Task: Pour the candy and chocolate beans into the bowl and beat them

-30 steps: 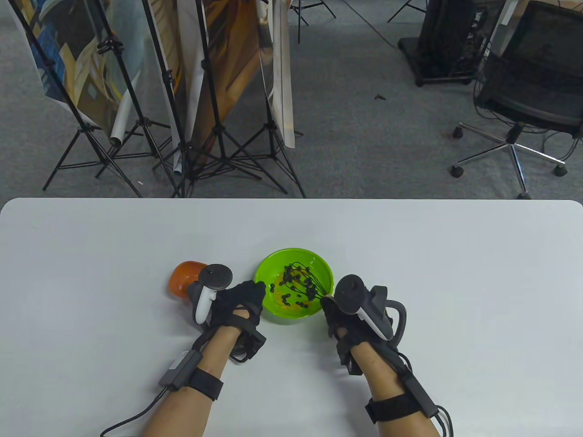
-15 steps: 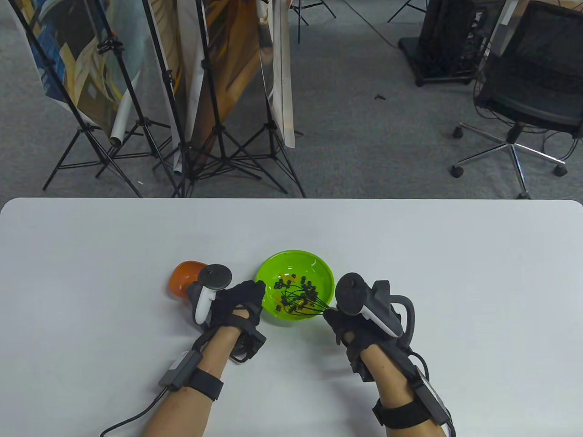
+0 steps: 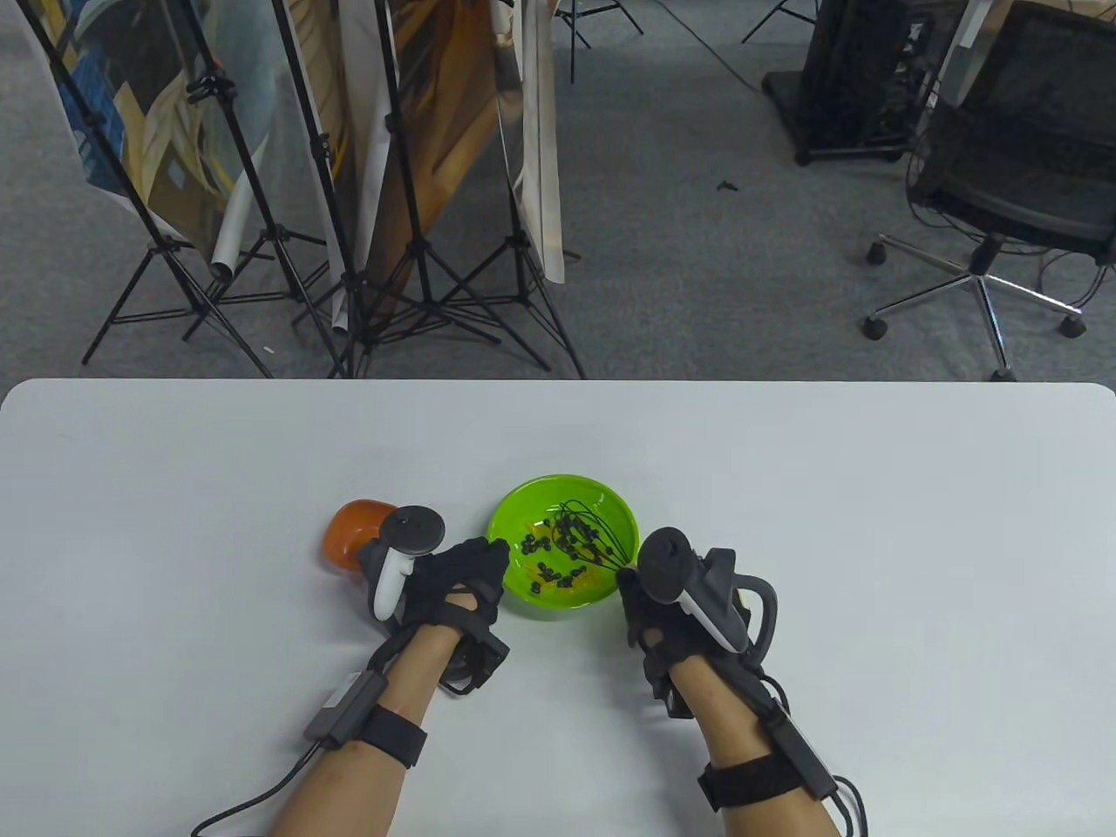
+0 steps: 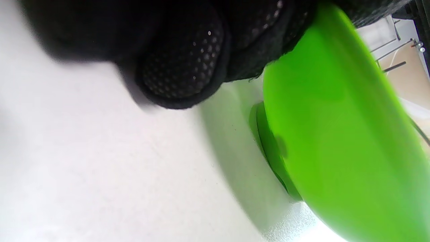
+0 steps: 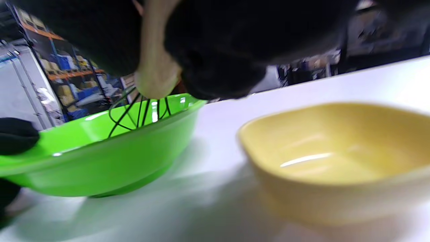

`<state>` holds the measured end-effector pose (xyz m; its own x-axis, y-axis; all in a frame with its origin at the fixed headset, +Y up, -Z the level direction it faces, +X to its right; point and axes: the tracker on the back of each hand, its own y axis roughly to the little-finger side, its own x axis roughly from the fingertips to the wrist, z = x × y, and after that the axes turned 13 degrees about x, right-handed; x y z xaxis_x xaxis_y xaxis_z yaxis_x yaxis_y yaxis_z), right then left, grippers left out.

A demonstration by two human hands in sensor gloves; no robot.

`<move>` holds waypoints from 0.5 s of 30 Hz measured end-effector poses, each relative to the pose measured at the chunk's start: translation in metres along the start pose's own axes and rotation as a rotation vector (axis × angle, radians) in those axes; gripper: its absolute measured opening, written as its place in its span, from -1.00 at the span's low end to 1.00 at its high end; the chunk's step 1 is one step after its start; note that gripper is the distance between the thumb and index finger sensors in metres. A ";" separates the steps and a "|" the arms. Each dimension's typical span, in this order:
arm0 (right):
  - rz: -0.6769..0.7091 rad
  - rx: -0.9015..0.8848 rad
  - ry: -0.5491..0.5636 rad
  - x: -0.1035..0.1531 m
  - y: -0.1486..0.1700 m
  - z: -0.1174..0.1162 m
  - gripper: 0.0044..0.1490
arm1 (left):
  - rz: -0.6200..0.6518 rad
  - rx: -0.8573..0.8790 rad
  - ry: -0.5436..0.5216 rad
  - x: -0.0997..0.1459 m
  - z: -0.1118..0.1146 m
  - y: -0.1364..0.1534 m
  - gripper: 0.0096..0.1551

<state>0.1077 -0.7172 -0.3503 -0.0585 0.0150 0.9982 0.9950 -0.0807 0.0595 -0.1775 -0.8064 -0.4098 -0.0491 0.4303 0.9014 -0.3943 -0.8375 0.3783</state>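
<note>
Beating stage, going by how things lie. My right hand sits at the lower right of the round bright-green plastic bowl, which stands just below the middle of the table view. That hand's fingers are curled round the pale handle of the black wire whisk; the right wrist view shows the handle gripped at the top of the frame, with the wires fanning down into the bowl. I hold it low and slanted so the wire head reaches the bowl floor without my hand crossing the rim.

The small dark chocolate beans lie scattered over the bowl's floor, some among the wires, with a few orange candy pieces between them. So both ingredients are in; the pouring looks done.

My left hand is at the bowl's left edge. In the left wrist view the gloved fingertips curl over the rim at the top of the frame, clamped on it. Reason: a light plastic bowl would skate or tip under whisk strokes, so I brace it.

The orange plastic bowl sits left of my left hand, partly hidden behind the tracker. The pale yellow squarish bowl fills the right of the right wrist view and looks empty. Both stand off to the sides on the white table, out of the whisk's path.

Risk, as I judge it: beans hopping over the low rim if strokes run fast.
</note>
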 end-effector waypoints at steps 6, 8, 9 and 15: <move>0.094 -0.020 -0.077 0.006 -0.011 0.005 -0.29 | -0.001 0.004 -0.004 0.000 0.000 0.000 -0.53; 0.115 -0.014 -0.083 0.010 -0.011 0.014 -0.30 | -0.008 0.017 -0.006 0.000 -0.001 0.001 -0.53; 0.138 -0.008 -0.063 0.012 -0.010 0.020 -0.30 | -0.009 0.019 -0.006 0.000 -0.001 0.001 -0.53; 0.114 0.112 -0.068 0.018 0.001 0.043 -0.31 | -0.017 0.075 0.024 -0.002 -0.004 0.004 -0.52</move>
<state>0.1114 -0.6742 -0.3326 0.0571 0.0802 0.9951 0.9979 0.0256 -0.0593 -0.1831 -0.8097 -0.4111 -0.0657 0.4521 0.8896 -0.3258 -0.8523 0.4091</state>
